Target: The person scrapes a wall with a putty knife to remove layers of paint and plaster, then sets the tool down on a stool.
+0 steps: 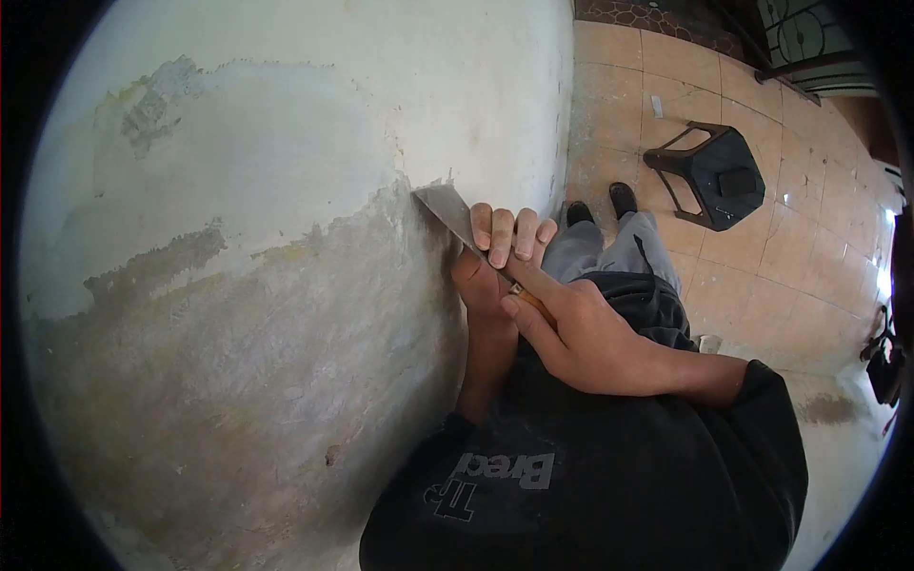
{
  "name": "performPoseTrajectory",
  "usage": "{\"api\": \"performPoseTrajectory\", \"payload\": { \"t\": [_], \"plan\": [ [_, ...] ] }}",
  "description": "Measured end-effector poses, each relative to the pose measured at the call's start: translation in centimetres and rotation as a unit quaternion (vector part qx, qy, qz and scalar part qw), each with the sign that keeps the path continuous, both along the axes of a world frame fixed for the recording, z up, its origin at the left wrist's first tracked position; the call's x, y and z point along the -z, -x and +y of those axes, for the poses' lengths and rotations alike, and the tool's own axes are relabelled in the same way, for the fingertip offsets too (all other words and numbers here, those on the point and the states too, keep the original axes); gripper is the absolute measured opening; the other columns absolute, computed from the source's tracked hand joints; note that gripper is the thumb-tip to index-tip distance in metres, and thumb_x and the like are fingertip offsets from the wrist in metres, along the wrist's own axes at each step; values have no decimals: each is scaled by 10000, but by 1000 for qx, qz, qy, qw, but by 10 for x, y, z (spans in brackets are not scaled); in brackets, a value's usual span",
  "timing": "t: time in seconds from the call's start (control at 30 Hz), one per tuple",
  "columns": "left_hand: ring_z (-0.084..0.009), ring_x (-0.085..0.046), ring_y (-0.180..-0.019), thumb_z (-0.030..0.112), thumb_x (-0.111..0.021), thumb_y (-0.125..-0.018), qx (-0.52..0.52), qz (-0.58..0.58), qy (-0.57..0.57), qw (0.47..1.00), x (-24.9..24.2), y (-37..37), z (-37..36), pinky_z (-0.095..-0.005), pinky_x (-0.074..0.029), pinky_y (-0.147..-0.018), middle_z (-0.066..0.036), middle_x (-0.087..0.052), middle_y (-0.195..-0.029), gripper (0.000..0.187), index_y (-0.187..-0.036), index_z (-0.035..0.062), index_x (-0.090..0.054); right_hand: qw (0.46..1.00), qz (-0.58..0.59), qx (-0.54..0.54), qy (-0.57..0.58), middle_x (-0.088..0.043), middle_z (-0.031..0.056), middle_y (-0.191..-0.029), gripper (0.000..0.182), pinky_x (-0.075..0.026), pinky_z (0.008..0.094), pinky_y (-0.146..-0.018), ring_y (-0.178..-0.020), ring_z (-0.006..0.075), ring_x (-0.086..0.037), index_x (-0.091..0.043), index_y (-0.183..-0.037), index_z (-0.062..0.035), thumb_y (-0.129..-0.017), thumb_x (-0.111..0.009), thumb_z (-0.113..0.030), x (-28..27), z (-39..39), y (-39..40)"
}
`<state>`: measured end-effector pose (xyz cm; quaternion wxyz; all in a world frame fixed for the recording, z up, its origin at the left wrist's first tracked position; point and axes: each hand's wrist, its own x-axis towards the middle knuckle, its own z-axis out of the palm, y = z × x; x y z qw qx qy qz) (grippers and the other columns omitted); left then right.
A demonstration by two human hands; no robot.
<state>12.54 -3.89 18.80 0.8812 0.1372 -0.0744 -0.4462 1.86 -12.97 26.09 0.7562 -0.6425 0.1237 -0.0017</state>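
A scraper with a broad metal blade (449,211) and a yellow-brown handle (535,301) is held in both hands, the blade's edge at the wall (286,124). My right hand (595,333) is closed round the handle, its thumb and index finger along the base of the blade. My left hand (481,281) is closed on the blade, its fingers curled over it from behind. The blade meets the wall near the ragged border between the smooth pale coat and the rough grey patch (238,381). Part of the handle is hidden by my right hand.
A black stool (728,181) lies on its side on the tiled floor (733,276), beyond my feet. A small pale piece (656,106) lies near it. Metal grillwork (809,38) stands at the top right, and dark objects (887,366) are at the right edge.
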Motion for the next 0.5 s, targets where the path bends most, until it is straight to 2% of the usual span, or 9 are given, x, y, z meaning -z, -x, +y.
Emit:
{"api": "performPoseTrajectory", "payload": {
  "t": [0.13,0.27,0.5],
  "plan": [
    [-137,-512,-766,114,-460,-927,4,5,1,1000,4,1,2,-334,-320,-820,37,-560,-693,136,-819,161,-528,999,-7,-6,32,-559,258,-618,303,-457,476,-542,-584,443,-580,-451,-1158,60,-932,-476,-140,10,3,-2],
    [-139,-508,-767,115,-463,-924,5,11,-7,1000,1,0,-2,-336,-318,-824,38,-558,-695,130,-822,161,-528,1000,23,-20,2,-563,259,-627,290,-455,478,-542,-587,443,-581,-461,-1143,57,-928,-481,-138,2,-1,-3],
    [-146,-501,-780,127,-444,-943,8,14,0,1000,5,-9,-6,-340,-315,-826,32,-547,-703,137,-840,153,-532,1000,15,2,22,-572,265,-642,291,-460,480,-560,-602,445,-588,-486,-1121,62,-923,-489,-151,10,-1,-11]
  ]
}}
